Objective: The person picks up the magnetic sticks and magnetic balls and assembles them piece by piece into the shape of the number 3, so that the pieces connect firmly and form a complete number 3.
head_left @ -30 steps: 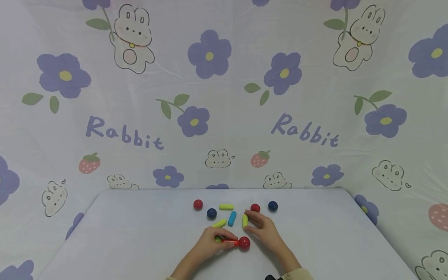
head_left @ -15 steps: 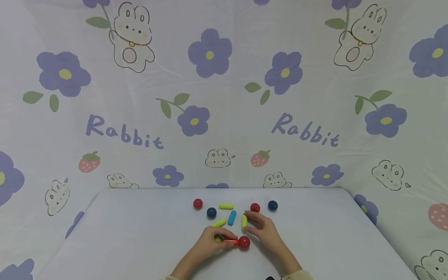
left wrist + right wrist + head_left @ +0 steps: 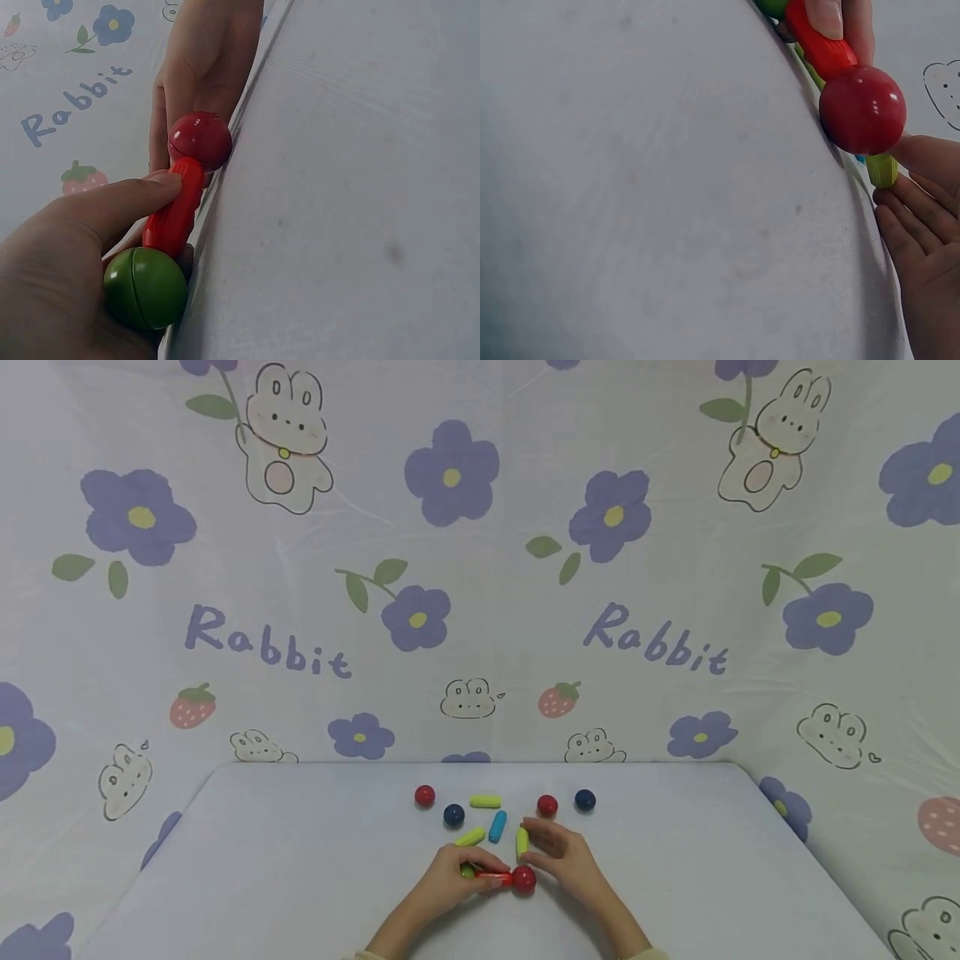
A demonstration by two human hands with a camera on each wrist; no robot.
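Observation:
My left hand (image 3: 448, 878) pinches a short red rod (image 3: 172, 217) between thumb and fingers. At one end of the rod sits a green ball (image 3: 146, 289), at the other a glossy red ball (image 3: 201, 139). With thumb and fingertips, my right hand (image 3: 576, 862) grips a yellow-green rod (image 3: 522, 842) just beyond that red ball. In the right wrist view the ball hides part of the yellow-green rod, whose ridged end (image 3: 883, 172) shows below it.
Farther back on the white table (image 3: 300, 843) lie two yellow-green rods (image 3: 485, 802), (image 3: 470, 837) and a blue rod (image 3: 497, 827). Around them are two loose red balls (image 3: 424, 796), (image 3: 547, 806) and two dark blue balls (image 3: 453, 815), (image 3: 585, 800). A patterned cloth (image 3: 495, 568) hangs behind.
My right hand has brought the yellow-green rod slightly nearer to me, toward the red ball. The left hand and its joined pieces have stayed in place.

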